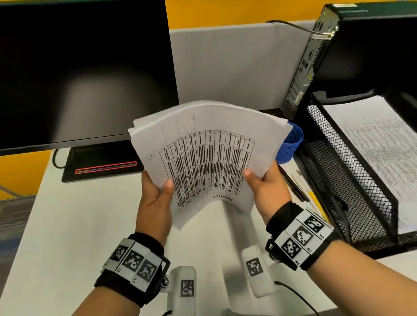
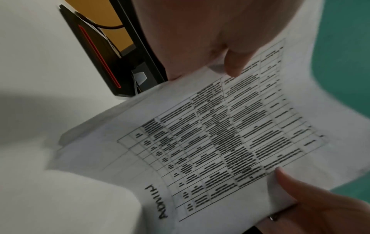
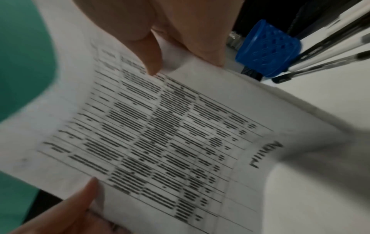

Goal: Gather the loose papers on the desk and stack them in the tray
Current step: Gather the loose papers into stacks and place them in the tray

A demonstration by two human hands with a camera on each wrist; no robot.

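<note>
A sheaf of loose papers (image 1: 207, 153) with a printed table on the top sheet is held above the white desk (image 1: 66, 246), bowed upward in the middle. My left hand (image 1: 159, 189) grips its left edge, thumb on top. My right hand (image 1: 260, 181) grips the right edge the same way. The left wrist view shows the papers (image 2: 220, 142) with my left hand's thumb (image 2: 232, 68) pressing them. The right wrist view shows the papers (image 3: 160, 134) under my right hand's thumb (image 3: 152, 63). The black mesh tray (image 1: 349, 160) stands to the right and holds a pile of printed sheets (image 1: 383, 152).
A dark monitor (image 1: 68, 69) on a black base (image 1: 102, 164) stands at the back left. A blue mesh pen cup (image 1: 289, 143) and several pens (image 1: 303, 190) lie between the papers and the tray. A black computer case (image 1: 369, 50) overhangs the tray.
</note>
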